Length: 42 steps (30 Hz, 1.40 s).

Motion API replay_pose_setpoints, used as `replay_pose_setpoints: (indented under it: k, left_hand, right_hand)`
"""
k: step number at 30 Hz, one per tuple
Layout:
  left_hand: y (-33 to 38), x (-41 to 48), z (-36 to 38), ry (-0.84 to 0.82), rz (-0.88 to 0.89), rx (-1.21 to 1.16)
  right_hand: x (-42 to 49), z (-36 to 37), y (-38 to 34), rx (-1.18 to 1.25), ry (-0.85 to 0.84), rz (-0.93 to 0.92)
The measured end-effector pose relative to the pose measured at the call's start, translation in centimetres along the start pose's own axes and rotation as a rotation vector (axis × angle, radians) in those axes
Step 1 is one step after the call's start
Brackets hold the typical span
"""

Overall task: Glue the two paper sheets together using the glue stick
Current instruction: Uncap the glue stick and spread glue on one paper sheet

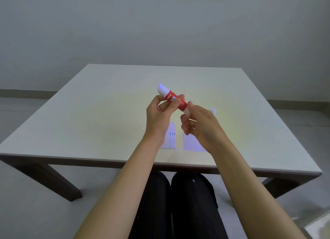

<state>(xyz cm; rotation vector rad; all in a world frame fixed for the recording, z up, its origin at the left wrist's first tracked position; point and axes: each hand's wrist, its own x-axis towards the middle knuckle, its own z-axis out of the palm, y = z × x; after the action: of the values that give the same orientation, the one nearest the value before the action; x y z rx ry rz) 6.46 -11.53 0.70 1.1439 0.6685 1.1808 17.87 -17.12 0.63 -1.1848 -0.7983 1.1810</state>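
Observation:
A red and white glue stick [172, 97] is held in the air above the table, tilted with its white glue end up and to the left. My left hand [159, 115] grips its red body. My right hand [198, 124] pinches the white base at its lower right end. Two small white paper sheets lie side by side near the table's front edge, partly hidden by my hands: the left sheet [171, 140] has small blue marks, and the right sheet [190, 145] is plain. A white cap [213, 110] stands on the table just behind my right hand.
The pale square table [89, 113] has dark legs and stands against a plain wall. My legs in dark trousers [178, 203] are under its front edge. Grey floor lies on both sides.

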Motion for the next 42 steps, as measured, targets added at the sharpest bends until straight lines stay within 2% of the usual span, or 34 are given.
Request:
replay_pose_setpoints:
  k: [2, 4, 6, 11, 13, 16, 18, 20, 22, 25, 27, 29, 35, 38, 42]
  left_hand:
    - [-0.2, 0.0, -0.2, -0.009, -0.017, -0.004]
    - [-0.4, -0.1, -0.4, -0.027, -0.028, 0.003]
    - [-0.4, -0.2, -0.5, -0.03, -0.035, 0.006]
    - [-0.5, 0.0, -0.6, -0.03, -0.061, 0.045]
    - [-0.4, 0.5, -1.4, -0.085, -0.043, 0.103]
    - [-0.1, 1.7, -4.6, -0.192, 0.004, 0.421]
    - [-0.1, 2.3, -7.9, -0.302, -0.046, 0.743]
    - [-0.3, 2.7, -11.0, -0.44, -0.147, 0.982]
    - [-0.7, 2.9, -12.5, -0.524, -0.199, 1.039]
    - [-1.4, 2.8, -12.3, -0.618, -0.178, 1.119]
    - [-2.0, 2.8, -11.9, -0.679, -0.151, 1.258]
    - [-2.6, 2.6, -11.9, -0.71, -0.138, 1.361]
    - [-2.8, 2.5, -11.7, -0.713, -0.132, 1.391]
    - [-2.9, 2.6, -11.6, -0.701, -0.133, 1.383]
    - [-3.2, 2.4, -11.6, -0.675, -0.138, 1.349]
  right_hand:
    - [0.2, 0.2, 0.2, -0.079, 0.007, 0.008]
    - [0.4, 0.4, 0.2, 0.011, 0.024, 0.155]
    - [0.3, 0.5, 0.3, 0.114, 0.021, 0.222]
    - [0.2, 1.4, 1.2, 0.195, -0.126, -0.021]
    - [0.3, 1.5, 1.3, 0.235, -0.085, -0.071]
    - [0.8, 0.9, 1.0, 0.304, 0.084, -0.004]
    - [1.2, -0.1, 0.8, 0.37, 0.214, 0.069]
    - [1.7, -1.1, 1.2, 0.425, 0.263, 0.142]
    - [2.0, -1.3, 1.8, 0.453, 0.237, 0.179]
    - [2.6, -0.5, 2.5, 0.451, 0.213, 0.183]
    - [3.1, 0.0, 3.1, 0.339, 0.191, 0.128]
    - [3.2, 0.6, 3.6, 0.113, 0.15, 0.04]
    - [3.4, 2.5, 4.7, -0.637, 0.161, -0.169]
    - [2.7, 3.5, 4.8, -0.76, 0.133, -0.263]
    - [1.4, 4.4, 5.2, -0.807, -0.021, -0.3]
